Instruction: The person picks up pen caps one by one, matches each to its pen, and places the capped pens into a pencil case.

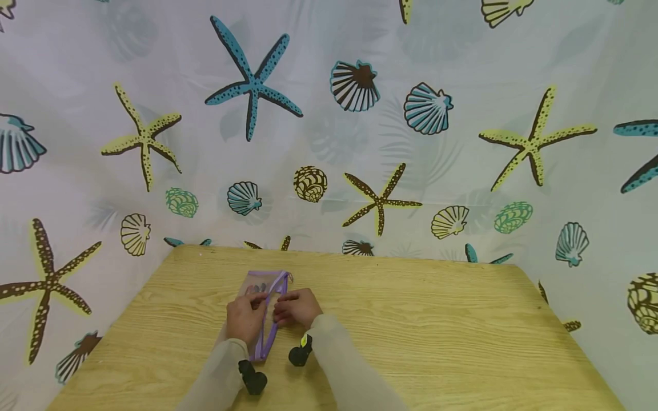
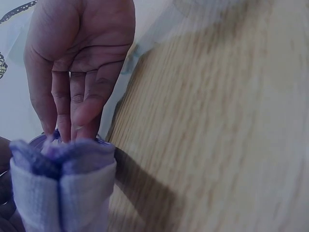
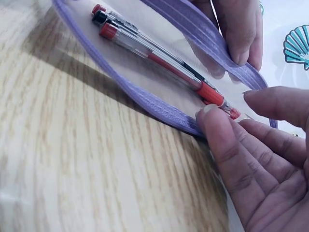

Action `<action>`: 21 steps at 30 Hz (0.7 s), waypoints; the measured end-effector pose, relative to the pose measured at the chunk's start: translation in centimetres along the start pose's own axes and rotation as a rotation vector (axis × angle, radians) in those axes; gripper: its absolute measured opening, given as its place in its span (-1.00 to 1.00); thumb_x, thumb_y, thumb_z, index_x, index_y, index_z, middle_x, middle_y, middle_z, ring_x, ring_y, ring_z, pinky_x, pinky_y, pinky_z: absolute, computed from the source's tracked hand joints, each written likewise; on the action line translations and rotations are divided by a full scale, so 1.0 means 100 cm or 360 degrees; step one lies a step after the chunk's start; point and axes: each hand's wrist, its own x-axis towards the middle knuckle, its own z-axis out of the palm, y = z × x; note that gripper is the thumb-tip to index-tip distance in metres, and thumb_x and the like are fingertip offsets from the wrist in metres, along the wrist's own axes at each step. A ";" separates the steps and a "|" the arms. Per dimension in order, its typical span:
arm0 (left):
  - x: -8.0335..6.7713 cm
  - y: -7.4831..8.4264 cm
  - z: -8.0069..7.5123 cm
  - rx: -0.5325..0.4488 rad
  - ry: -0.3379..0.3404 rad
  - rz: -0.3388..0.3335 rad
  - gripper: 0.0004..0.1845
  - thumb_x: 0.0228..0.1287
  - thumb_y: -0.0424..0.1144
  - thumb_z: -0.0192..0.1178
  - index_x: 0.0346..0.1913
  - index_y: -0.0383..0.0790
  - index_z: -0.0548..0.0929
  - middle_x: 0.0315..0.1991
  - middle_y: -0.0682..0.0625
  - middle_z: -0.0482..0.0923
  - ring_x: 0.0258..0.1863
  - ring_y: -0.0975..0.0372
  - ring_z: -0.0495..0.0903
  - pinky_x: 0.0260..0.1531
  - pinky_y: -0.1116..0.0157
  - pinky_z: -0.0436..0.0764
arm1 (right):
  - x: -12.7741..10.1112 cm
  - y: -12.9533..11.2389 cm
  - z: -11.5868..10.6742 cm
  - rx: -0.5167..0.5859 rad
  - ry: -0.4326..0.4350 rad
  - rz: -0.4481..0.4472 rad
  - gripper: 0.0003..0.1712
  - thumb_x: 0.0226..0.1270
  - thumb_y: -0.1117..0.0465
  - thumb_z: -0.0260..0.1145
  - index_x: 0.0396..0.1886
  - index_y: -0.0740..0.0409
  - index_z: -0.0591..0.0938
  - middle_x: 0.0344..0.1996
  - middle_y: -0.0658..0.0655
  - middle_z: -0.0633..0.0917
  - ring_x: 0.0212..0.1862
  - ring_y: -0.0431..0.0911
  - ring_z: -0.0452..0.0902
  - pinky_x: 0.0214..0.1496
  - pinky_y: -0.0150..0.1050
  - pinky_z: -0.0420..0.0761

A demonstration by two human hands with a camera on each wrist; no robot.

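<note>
A see-through pencil case with purple edging lies on the table, its long side toward the right hand. Its mouth gapes wide in the right wrist view, between two purple edges. Inside lie red and black pens side by side. My left hand pinches the far edge of the mouth between thumb and fingers. From the right, my right hand grips the near edge, thumb at the purple trim close to a red pen's end. In the left wrist view, purple trim partly hides the left fingertips.
The wooden table stretches to the right of the hands. Behind and beside it hangs a white curtain printed with starfish and shells. A black wrist camera sits on the left sleeve, another on the right.
</note>
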 end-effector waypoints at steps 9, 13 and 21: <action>0.000 -0.001 -0.002 -0.0017 0.0017 0.0033 -0.82 0.15 -0.49 0.23 -0.20 -0.41 0.74 -0.39 -0.17 0.71 -0.39 0.11 0.68 -0.39 0.26 0.59 | -0.004 -0.003 0.000 -0.0008 0.0023 0.0024 -0.70 0.30 0.43 0.23 -0.05 0.60 0.56 -0.28 0.47 0.69 -0.25 0.23 0.69 -0.27 -0.09 0.68; -0.001 -0.001 -0.001 -0.0006 0.0019 0.0042 -0.82 0.14 -0.48 0.24 -0.20 -0.41 0.75 -0.40 -0.16 0.71 -0.40 0.11 0.68 -0.40 0.26 0.59 | 0.002 0.004 -0.002 -0.0002 0.0030 0.0030 -0.69 0.30 0.42 0.23 -0.03 0.58 0.57 -0.28 0.46 0.69 -0.27 0.22 0.70 -0.28 -0.09 0.68; 0.000 -0.003 0.000 -0.0004 0.0025 0.0045 -0.82 0.12 -0.48 0.24 -0.21 -0.39 0.75 -0.41 -0.14 0.71 -0.42 0.14 0.67 -0.40 0.26 0.57 | 0.014 0.019 -0.006 0.0027 0.0027 0.0030 -0.69 0.28 0.41 0.26 -0.04 0.55 0.58 -0.31 0.43 0.71 -0.31 0.17 0.71 -0.34 -0.14 0.68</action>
